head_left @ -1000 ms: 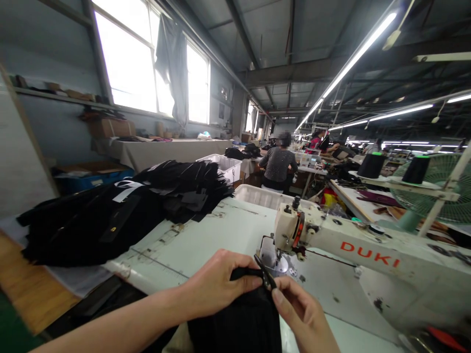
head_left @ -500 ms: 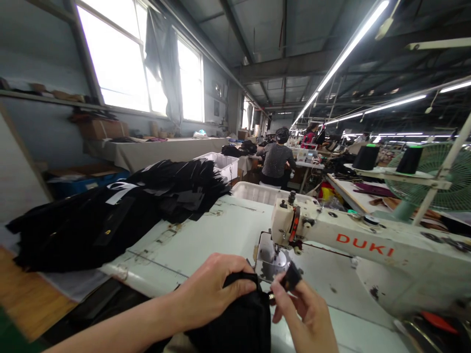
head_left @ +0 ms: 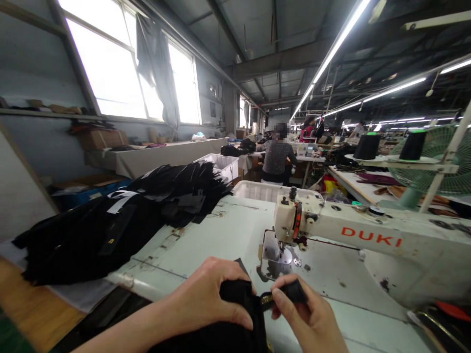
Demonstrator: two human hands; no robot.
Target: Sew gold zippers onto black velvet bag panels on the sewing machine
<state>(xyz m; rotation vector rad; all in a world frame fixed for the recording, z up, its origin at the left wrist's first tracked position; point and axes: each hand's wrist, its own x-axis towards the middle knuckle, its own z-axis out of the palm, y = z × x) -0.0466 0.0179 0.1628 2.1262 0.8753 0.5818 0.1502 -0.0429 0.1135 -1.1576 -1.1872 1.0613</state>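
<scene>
My left hand point(head_left: 209, 289) is closed round the edge of a black fabric piece point(head_left: 224, 338) at the front of the sewing table. Pinched between the thumb and fingers of my right hand point(head_left: 301, 311) is a black zipper point(head_left: 267, 298) with gold-coloured teeth, its dark end point(head_left: 296, 290) sticking up past my fingers. The zipper runs from the fabric piece across to my right hand. Just beyond both hands stands the sewing machine point(head_left: 368, 230), its needle area over a shiny metal plate point(head_left: 274, 250). The lower part of the fabric leaves the picture.
A big heap of black fabric pieces point(head_left: 84, 235) covers the table's left side. White plastic bins point(head_left: 253, 190) stand behind the table. Thread cones point(head_left: 368, 145) and a green fan point(head_left: 437, 157) are at right. Farther back a person point(head_left: 277, 159) sits facing away.
My right hand has turned and moved slightly right, drawing the zipper out straighter, so more of its teeth show. My left hand has shifted its hold on the fabric. The view has moved slightly.
</scene>
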